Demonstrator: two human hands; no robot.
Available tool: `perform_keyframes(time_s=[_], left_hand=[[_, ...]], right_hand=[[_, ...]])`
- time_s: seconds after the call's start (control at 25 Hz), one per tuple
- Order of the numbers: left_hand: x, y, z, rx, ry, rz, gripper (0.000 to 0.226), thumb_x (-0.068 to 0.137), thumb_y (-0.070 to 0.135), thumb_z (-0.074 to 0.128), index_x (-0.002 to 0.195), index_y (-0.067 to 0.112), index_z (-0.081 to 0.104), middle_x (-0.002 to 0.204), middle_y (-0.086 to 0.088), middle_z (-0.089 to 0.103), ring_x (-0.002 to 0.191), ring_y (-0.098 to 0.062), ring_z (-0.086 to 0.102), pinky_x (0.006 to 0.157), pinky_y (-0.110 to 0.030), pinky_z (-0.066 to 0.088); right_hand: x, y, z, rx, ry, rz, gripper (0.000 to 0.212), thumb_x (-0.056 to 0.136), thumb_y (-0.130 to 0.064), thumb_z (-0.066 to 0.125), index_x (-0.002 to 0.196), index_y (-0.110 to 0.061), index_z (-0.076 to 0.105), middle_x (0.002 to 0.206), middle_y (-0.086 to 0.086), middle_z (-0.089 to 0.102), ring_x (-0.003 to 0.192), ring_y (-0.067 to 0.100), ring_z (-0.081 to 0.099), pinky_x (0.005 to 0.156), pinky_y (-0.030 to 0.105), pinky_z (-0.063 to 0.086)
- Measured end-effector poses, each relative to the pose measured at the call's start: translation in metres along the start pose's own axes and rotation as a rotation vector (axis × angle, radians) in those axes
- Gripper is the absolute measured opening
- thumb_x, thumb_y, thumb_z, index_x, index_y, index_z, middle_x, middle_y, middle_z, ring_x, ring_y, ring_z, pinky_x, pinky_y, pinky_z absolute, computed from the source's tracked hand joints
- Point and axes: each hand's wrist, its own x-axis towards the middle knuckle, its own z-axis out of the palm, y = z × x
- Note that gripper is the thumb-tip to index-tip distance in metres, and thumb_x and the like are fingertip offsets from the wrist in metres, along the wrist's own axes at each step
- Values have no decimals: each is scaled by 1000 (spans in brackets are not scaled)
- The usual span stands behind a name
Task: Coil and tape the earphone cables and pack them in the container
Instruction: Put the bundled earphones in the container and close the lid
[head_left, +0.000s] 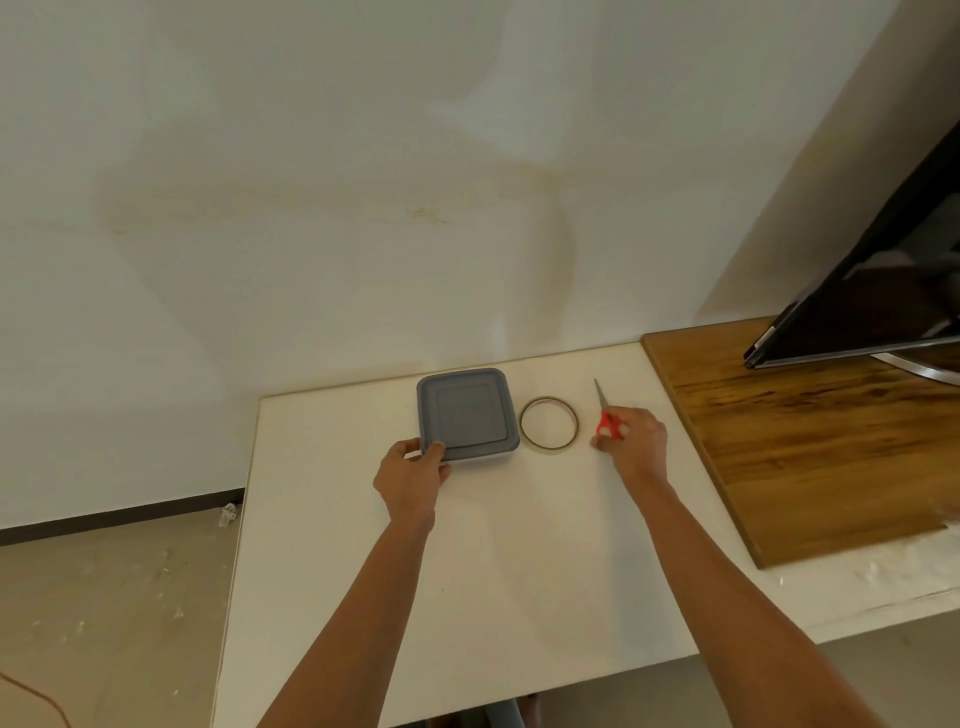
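A square grey container (467, 413) with its lid on sits near the far edge of the white table (519, 545). My left hand (412, 480) grips its near left corner, thumb on the lid. To its right lies a thin roll of clear tape (549, 424), flat on the table. Further right are red-handled scissors (607, 413), blades pointing away from me. My right hand (635, 441) rests on their handles with fingers curled around them. No earphone cables are visible.
A wooden board (789, 447) lies on the table's right part, with a dark monitor (878, 291) on a metal stand above it. A plain wall stands just behind the table. The floor at the left carries small scraps.
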Motion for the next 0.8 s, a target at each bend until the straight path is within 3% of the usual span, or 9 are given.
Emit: perform_keyframes(time_s=[0.08,0.16,0.2,0.28,0.36,0.4,0.48,0.8], left_hand=[[0,2,-1,9,0,5,34,85,11,69,116,0,61,80,1,60,76,-24,65,63,-23,56],[-2,-1,-5,197,13,62,41,87,24,66,124,6,57,98,-6,66,84,-27,67,72,-32,58],[-2,-6,-8,400,32,167,50,88,34,63,131,12,51,119,-9,62,99,-29,64,84,-38,55],[1,-14,-13,718,13,532,67,88,46,59,146,24,32,151,-6,36,135,-28,39,105,-42,39],[10,-16,-10,967,-145,830,71,91,46,55,151,30,20,160,-4,17,147,-26,13,116,-42,21],[14,-16,-7,1100,-213,894,67,93,45,51,151,31,19,160,-4,16,148,-26,8,119,-42,15],[21,-20,-5,1232,-249,873,57,97,43,43,150,30,24,158,-5,22,148,-25,11,120,-41,11],[28,-20,1,1194,-214,813,53,100,40,37,150,29,24,159,-3,22,149,-23,8,120,-37,12]], right_hand=[[-2,-5,-2,-74,4,6,46,66,-19,84,108,-16,67,108,6,66,103,30,59,87,36,52],[-15,-10,-2,-241,60,-115,54,70,-28,81,120,-19,62,128,9,58,122,34,48,96,45,46],[-25,-12,2,-300,80,-247,58,74,-31,78,127,-20,58,138,9,51,131,35,40,101,48,41],[-40,-18,13,-391,21,-490,60,82,-40,68,136,-20,50,149,11,39,140,34,30,110,49,30],[-42,-19,28,-448,-110,-492,64,87,-47,58,143,-20,40,155,12,27,145,32,20,116,47,21],[-41,-18,34,-448,-155,-435,66,89,-49,54,145,-20,35,157,11,21,146,31,15,117,46,18],[-36,-18,42,-416,-175,-364,66,91,-47,51,147,-18,31,159,11,16,147,29,13,118,46,16],[-18,-24,45,-399,-122,-330,68,92,-46,49,149,-17,25,159,8,15,148,26,10,120,43,9]])
